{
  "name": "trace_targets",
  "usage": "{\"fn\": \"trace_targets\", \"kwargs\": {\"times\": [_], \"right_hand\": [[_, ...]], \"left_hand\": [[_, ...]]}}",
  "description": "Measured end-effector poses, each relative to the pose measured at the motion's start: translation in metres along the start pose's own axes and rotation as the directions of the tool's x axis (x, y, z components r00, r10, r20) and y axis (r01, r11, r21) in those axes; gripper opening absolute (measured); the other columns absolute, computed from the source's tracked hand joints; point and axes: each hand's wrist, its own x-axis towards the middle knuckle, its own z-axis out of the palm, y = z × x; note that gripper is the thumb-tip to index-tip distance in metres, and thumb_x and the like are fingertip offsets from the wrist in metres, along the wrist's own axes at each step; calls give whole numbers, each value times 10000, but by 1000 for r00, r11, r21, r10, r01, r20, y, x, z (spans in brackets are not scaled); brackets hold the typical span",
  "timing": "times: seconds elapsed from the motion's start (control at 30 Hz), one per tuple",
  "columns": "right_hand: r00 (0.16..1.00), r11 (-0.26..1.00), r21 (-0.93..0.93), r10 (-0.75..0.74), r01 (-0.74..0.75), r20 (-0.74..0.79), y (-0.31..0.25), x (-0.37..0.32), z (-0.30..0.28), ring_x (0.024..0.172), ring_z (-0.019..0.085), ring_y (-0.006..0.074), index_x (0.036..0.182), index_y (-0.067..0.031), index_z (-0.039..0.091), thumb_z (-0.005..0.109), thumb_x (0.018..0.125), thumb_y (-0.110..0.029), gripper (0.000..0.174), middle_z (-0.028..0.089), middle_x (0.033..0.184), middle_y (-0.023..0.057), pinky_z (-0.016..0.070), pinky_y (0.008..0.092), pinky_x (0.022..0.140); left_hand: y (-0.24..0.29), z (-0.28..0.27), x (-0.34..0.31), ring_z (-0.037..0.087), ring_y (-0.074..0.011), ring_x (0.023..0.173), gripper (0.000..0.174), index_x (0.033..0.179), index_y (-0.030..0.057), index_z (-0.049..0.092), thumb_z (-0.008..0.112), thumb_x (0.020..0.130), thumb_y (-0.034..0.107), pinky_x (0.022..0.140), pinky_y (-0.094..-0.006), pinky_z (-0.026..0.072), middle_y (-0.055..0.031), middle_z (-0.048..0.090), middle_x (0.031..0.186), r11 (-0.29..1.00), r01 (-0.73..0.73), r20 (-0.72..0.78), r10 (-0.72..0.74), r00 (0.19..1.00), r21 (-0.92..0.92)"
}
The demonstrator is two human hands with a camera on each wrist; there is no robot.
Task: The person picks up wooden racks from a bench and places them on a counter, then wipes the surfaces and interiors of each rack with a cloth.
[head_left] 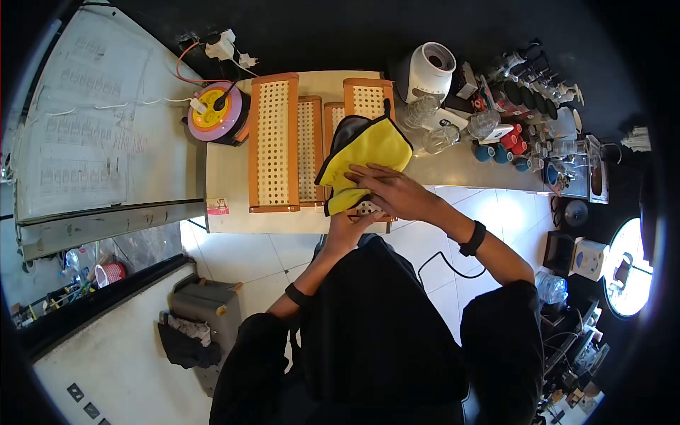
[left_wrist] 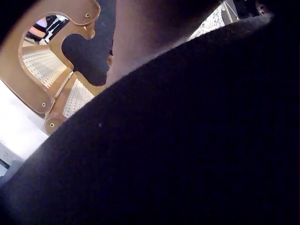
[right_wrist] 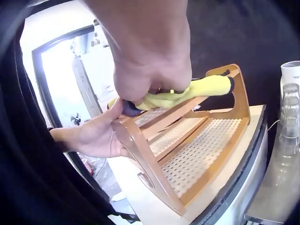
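A yellow cloth (head_left: 368,145) with a dark edge lies over the rightmost wooden rack (head_left: 368,95), which has a woven cane panel and stands on the pale counter (head_left: 227,184). My right hand (head_left: 386,190) presses on the cloth with its fingers laid across it. In the right wrist view that hand (right_wrist: 150,70) bears down on the cloth (right_wrist: 197,91) at the rack's top rail (right_wrist: 201,150). My left hand (head_left: 347,227) grips the rack's near end, and its thumb (right_wrist: 117,108) is up against the frame. The left wrist view is mostly dark clothing, with part of the rack (left_wrist: 37,65) showing.
Three more cane racks (head_left: 273,142) stand side by side to the left. A pink and yellow cable reel (head_left: 216,113) sits at the counter's far left. A white appliance (head_left: 428,71), glass bottles (head_left: 443,134) and cups (head_left: 510,142) crowd the right.
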Motion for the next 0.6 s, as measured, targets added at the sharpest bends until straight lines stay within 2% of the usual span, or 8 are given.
{"fn": "trace_targets", "kwargs": {"times": [0.13, 0.23, 0.33, 0.37, 0.43, 0.5, 0.57, 0.6], "right_hand": [[955, 967, -10, 251, -256, -156, 24, 21, -9, 1212, 450, 375, 1259, -73, 464, 591, 794, -41, 483, 412, 1389, 139, 393, 433, 1021], [956, 966, -132, 189, -222, -225, 29, 28, 2, 1249, 406, 364, 1276, -7, 422, 585, 821, -60, 486, 411, 1377, 168, 327, 450, 1063], [976, 985, -78, 136, -151, -172, 3, 5, 9, 1228, 428, 364, 1214, 12, 438, 578, 836, -63, 410, 448, 1340, 172, 306, 453, 1077], [967, 984, -1, 174, -177, -185, -9, -8, 7, 1102, 523, 395, 1155, 22, 446, 559, 854, -53, 330, 542, 1202, 214, 396, 431, 991], [883, 813, 358, 460, -460, 90, -27, -26, -15, 923, 587, 415, 1118, 15, 469, 544, 866, -65, 274, 604, 1058, 220, 477, 429, 773], [844, 781, 447, 527, -436, -97, -14, -41, -15, 814, 640, 345, 1100, 12, 470, 522, 895, -88, 234, 638, 940, 191, 477, 392, 684], [341, 531, 620, 847, -577, -408, 4, -25, -50, 740, 620, 223, 1110, -4, 471, 511, 925, -143, 234, 626, 872, 142, 463, 344, 642], [293, 582, 738, 812, -340, -505, 5, -13, -57, 706, 576, 178, 1103, -5, 480, 505, 933, -161, 231, 608, 837, 110, 445, 330, 610]], "left_hand": [[12, 3, -2, 580, -155, 979, 540, 1228, -32, 393, 707, 806, 91, 857, -286, 482, -103, 576, 1090, 999, -18, -61, 20, 998, 40], [6, -2, -1, 576, -163, 992, 534, 1218, -35, 381, 702, 809, 91, 872, -297, 472, -116, 576, 1089, 997, 79, -42, -80, 996, -9], [7, -1, 0, 582, -149, 980, 497, 1214, -31, 437, 700, 806, 77, 857, -289, 471, -93, 581, 1102, 997, -12, -20, 13, 1000, 81], [7, 0, 0, 586, -143, 973, 485, 1210, -29, 459, 702, 803, 73, 850, -286, 472, -85, 588, 1096, 994, -29, 5, 28, 1000, 101], [-5, -2, 4, 592, -137, 954, 471, 1204, -25, 492, 708, 797, 75, 842, -288, 475, -69, 606, 1067, 976, -152, -54, 162, 985, 159], [-11, -5, 4, 600, -142, 938, 490, 1199, -33, 466, 716, 796, 92, 832, -286, 484, -90, 617, 1031, 973, -160, 5, 162, 987, 169], [6, -1, -1, 613, -159, 924, 489, 1169, -39, 417, 710, 804, 103, 809, -285, 507, -127, 612, 1022, 994, -5, -40, 10, 999, 106], [9, -1, -1, 612, -160, 931, 485, 1167, -38, 418, 708, 805, 102, 813, -287, 506, -127, 610, 1030, 993, -9, -47, 15, 999, 119]]}}
